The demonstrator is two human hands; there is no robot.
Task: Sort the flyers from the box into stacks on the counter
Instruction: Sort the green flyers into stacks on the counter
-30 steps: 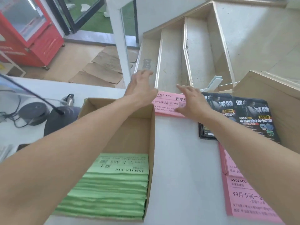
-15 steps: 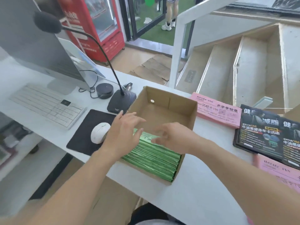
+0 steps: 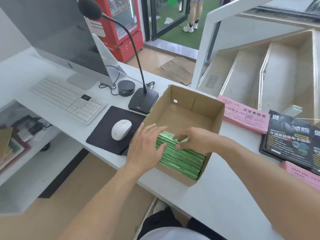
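Pink flyers point(image 3: 245, 116) and black flyers point(image 3: 292, 141) already lie stacked on the surface point(image 3: 225, 201); green flyers point(image 3: 181, 158) remain in the box point(image 3: 206, 108). The left hand point(image 3: 147, 146) rests spread on them, and the right hand point(image 3: 192, 139) curls its fingers onto the top sheets.

Box point(image 3: 204, 108) far half open w/ room to reach in; mic base point(image 3: 143, 101) & mouse point(image 3: 121, 129) crowd its left.
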